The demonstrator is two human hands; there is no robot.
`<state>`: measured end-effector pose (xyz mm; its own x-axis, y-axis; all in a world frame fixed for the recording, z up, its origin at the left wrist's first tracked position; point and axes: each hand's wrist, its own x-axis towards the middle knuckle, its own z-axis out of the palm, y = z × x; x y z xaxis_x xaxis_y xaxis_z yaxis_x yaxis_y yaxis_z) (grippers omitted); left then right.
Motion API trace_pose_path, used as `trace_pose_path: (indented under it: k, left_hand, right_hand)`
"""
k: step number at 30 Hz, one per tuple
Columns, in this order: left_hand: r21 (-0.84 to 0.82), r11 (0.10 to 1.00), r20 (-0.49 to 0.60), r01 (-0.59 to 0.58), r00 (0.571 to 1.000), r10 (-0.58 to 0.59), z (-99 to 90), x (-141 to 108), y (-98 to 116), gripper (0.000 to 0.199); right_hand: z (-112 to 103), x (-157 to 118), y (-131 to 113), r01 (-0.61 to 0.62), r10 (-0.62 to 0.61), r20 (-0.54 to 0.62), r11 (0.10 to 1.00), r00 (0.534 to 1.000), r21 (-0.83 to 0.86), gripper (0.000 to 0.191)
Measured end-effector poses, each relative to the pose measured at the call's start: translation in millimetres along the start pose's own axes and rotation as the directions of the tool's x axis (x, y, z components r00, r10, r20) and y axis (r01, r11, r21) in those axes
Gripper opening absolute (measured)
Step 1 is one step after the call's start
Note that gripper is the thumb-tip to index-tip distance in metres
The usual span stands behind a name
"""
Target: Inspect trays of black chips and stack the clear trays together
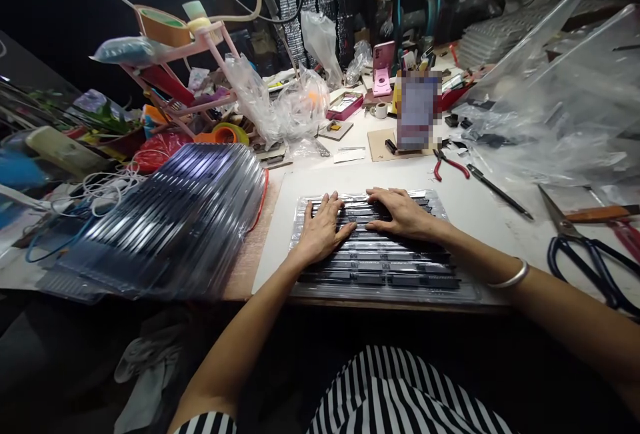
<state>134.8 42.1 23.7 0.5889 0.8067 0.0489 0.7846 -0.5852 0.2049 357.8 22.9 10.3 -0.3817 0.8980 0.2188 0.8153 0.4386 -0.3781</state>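
Observation:
A clear plastic tray lies on a white sheet at the table's front edge. Rows of long black strip-like parts fill it, some with fine teeth along them. My left hand rests palm down over the tray's left half, fingers spread across the strips. Over the right half lies my right hand, its fingers stretched toward the left and its thumb apart. Neither hand is wrapped around anything. The strips beneath both palms are hidden.
To the left, a stack of filled clear trays overlaps the table edge. Scissors, red-handled pliers and a black pen-like tool lie at right. Behind are crumpled plastic bags and a blurred phone-like screen.

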Motion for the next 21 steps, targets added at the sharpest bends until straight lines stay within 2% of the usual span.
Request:
trace_pose_path:
  k: [3, 5, 8, 11, 13, 16, 19, 21]
  left_hand:
    - [0.019, 1.000, -0.012, -0.011, 1.000, 0.012, 0.9, 0.1, 4.2, 0.053]
    - [0.056, 0.998, -0.061, -0.002, 0.998, 0.005, 0.9, -0.9, 6.5, 0.051]
    - [0.105, 0.994, -0.101, 0.023, 0.995, -0.013, -2.4, -8.4, -0.1, 0.046]
    - [0.060, 0.998, 0.050, -0.005, 0.999, 0.002, -9.3, -25.2, -19.5, 0.052]
    - [0.019, 0.999, 0.134, 0.043, 0.990, -0.045, -12.4, -37.7, -30.8, 0.057]
    - [0.062, 0.987, 0.094, 0.149, 0.983, -0.155, -10.2, -48.3, -34.5, 0.056]
    - [0.059, 0.987, 0.026, 0.148, 0.988, -0.150, -4.2, -47.6, -30.5, 0.053]
    - [-0.034, 0.992, 0.047, 0.123, 0.992, -0.121, -3.5, -46.2, -31.3, 0.054]
  right_hand:
    - [1.2, 0.5, -6.7, -0.003, 0.003, 0.008, 0.999, 1.000, -0.034, 0.058]
    - [1.3, 1.3, -10.7, 0.000, 0.001, 0.022, 0.998, 1.000, -0.066, 0.058]
    - [-2.2, -3.2, -7.5, 0.009, -0.004, 0.052, 0.994, 0.999, -0.112, 0.057]
    - [-8.6, -25.0, 3.4, -0.014, 0.028, 0.083, 0.988, 0.996, -0.157, 0.056]
    - [-10.5, -47.1, 5.3, -0.078, 0.096, 0.064, 0.968, 0.993, -0.239, 0.058]
    - [-5.7, -73.4, -9.3, -0.096, 0.105, 0.006, 0.930, 0.994, -0.356, 0.064]
    - [3.0, -76.9, -32.7, 0.015, -0.001, 0.036, 0.930, 0.999, -0.367, 0.066]
    - [6.5, -70.8, -42.4, 0.057, -0.038, 0.058, 0.927, 0.998, -0.371, 0.066]
